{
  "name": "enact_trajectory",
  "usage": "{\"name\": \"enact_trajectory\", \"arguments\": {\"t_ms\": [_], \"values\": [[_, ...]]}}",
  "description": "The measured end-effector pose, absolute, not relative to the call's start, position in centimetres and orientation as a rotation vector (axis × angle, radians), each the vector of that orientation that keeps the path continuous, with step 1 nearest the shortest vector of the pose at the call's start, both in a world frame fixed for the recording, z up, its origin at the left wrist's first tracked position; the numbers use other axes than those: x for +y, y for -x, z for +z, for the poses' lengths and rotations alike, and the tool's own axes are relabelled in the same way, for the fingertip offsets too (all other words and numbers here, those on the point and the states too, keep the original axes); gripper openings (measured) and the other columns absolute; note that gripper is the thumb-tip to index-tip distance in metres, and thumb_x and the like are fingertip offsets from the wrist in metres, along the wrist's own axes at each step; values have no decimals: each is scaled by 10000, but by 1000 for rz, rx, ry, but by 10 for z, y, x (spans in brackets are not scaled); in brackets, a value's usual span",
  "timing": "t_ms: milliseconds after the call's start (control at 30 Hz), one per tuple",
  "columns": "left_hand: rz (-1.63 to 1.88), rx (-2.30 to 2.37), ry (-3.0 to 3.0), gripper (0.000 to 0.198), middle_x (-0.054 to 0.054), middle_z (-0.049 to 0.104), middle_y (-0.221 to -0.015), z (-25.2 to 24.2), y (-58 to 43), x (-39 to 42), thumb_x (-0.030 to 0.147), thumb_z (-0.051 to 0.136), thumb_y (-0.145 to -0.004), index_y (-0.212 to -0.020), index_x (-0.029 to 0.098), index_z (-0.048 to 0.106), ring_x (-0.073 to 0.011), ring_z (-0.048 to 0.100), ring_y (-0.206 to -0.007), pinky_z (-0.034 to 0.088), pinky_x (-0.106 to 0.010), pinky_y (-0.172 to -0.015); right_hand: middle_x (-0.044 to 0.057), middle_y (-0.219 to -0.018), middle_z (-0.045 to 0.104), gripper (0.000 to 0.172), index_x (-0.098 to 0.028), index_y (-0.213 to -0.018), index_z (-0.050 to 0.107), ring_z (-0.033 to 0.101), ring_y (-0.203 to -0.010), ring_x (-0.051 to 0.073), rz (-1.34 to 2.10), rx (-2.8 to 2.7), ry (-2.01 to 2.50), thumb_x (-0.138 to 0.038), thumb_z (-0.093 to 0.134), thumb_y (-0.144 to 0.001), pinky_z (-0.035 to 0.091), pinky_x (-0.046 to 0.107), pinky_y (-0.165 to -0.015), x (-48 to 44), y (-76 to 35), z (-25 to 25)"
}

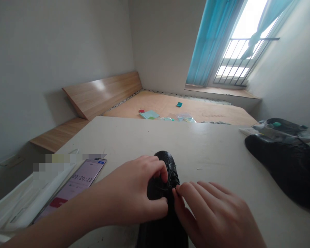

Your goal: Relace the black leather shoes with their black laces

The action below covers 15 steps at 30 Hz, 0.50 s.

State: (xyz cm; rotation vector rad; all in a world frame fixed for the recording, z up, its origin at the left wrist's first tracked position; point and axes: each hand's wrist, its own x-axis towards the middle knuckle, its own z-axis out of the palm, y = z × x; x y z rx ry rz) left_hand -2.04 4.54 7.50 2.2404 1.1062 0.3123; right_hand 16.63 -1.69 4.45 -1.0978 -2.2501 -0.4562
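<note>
A black lace-up shoe [165, 158] lies on the white table in front of me, its toe pointing away. My left hand [138, 189] is on the shoe's left side, fingers curled over the upper, with a gap between index finger and thumb. At the right of the lacing, my right hand [214, 210] pinches thumb and index finger together on the black shoelace [174, 178]. Most of the pinched lace is hidden by the fingertips. Both hands cover much of the shoe's middle.
A second black shoe [281, 165] rests at the table's right, by a clear plastic bag [281, 127]. On the left lie a phone [80, 179] with a running-time display and white packaging [38, 193]. Behind the white table [134, 137] is a bed [206, 106] with small items.
</note>
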Motion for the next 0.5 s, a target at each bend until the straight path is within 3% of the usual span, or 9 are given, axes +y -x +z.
{"name": "enact_trajectory", "arguments": {"t_ms": [167, 500], "values": [[362, 1153, -2293, 76, 20, 623, -839, 74, 14, 38, 261, 620, -748, -786, 228, 562, -194, 543, -807, 354, -304, -686, -26, -548, 518, 216, -207, -702, 528, 431, -481, 161, -461, -2267, 1034, -93, 541, -886, 254, 331, -519, -19, -161, 42], [432, 1279, -2130, 73, 30, 574, -693, 67, 11, 35, 220, 578, -678, -666, 216, 506, -163, 503, -672, 327, -281, -598, -42, -483, 478, 288, -187, -637, 546, 414, -413, 126, -527, -2316, 899, -56, 500, -890, 258, 317, -447, -18, -158, 35]]}}
